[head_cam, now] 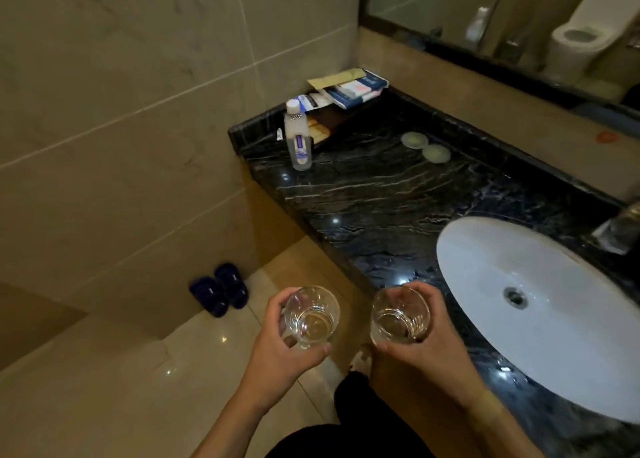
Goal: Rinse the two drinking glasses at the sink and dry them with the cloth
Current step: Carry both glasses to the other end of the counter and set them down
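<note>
- The countertop (363,194) is black marble with pale wavy veins.
- The sink basin (485,277) is plain white.
- The two drinking glasses, one (313,315) and the other (400,315), are clear and colourless.
- The wall tiles (121,94) are beige with faint grey veining.
- The slippers (220,289) are dark blue.
- The plastic bottle (298,135) is clear, with a white cap and a blue-and-white label.
- The two round coasters (426,147) are pale green.
- The floor (104,388) is glossy cream.
</note>
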